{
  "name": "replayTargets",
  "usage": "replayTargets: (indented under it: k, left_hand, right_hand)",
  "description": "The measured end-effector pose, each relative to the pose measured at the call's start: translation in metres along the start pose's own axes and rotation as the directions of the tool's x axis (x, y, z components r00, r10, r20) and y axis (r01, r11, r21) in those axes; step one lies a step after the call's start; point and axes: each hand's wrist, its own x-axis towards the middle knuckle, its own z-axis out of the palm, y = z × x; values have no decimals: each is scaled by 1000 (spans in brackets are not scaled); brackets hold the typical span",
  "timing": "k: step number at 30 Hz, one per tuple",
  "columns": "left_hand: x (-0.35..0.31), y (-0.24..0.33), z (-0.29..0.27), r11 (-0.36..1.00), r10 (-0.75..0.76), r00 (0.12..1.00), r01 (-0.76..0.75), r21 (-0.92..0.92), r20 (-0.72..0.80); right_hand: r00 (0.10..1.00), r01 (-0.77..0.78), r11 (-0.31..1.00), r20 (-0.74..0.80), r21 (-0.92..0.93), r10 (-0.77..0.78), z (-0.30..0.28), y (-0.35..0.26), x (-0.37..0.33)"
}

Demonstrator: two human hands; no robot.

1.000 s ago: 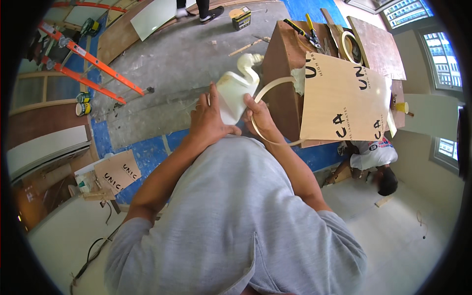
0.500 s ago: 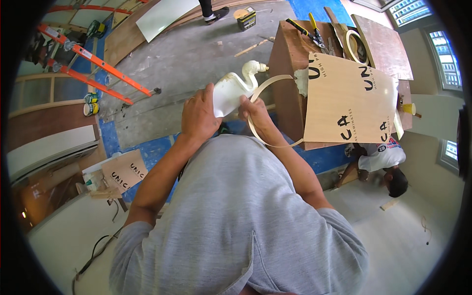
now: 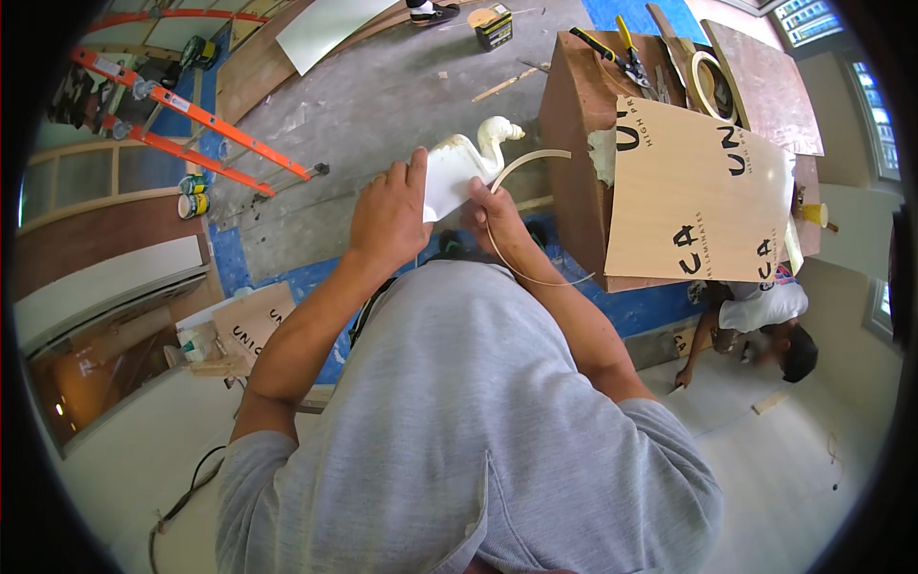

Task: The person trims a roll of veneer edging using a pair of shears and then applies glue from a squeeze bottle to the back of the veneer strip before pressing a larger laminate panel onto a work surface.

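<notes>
A white plastic squeeze bottle (image 3: 448,176) with a curved neck and a yellowish, crusted tip is in front of my body, tilted with the tip to the right. My left hand (image 3: 390,212) is closed around its left end. My right hand (image 3: 499,216) pinches a thin cream edging strip (image 3: 519,170) close beside the bottle, thumb uppermost. The strip bows out in a loop, one end near the wooden box and the other hanging past my right forearm. My right fingers under the strip are partly hidden.
To the right, a brown wooden box (image 3: 579,143) carries a tan laminate sheet (image 3: 703,196), snips (image 3: 633,67) and a tape-like roll (image 3: 706,86). An orange ladder (image 3: 206,120) leans at left. A co-worker (image 3: 765,311) crouches at lower right; another person's shoe (image 3: 435,13) shows at top.
The view has shifted slightly, so the surroundings sit further right. The bottle has turned a little in my left hand, and the strip shows more edge-on. The crouching co-worker's arm has moved.
</notes>
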Motion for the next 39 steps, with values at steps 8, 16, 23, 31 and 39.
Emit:
replayTargets:
  k: [8,16,23,31,39]
  left_hand:
    - [-11,-27,-30,902,200,976,-216,-374,-81]
    - [-40,-58,78,-221,31,997,-59,-973,-67]
    - [47,-12,31,-519,-276,863,-504,-691,-422]
    - [58,-73,13,-763,-418,899,-425,-486,-129]
    - [46,-91,44,-885,-289,944,-328,-330,-160]
  right_hand:
    - [999,31,996,19,88,-33,16,-17,-3]
    - [990,67,977,105,203,-90,67,-43,7]
    - [983,84,996,164,-21,-79,119,-67,19]
    - [986,143,793,17,-592,-165,126,-94,-12]
    - [927,-178,847,-374,-501,-27,41,-96,-47]
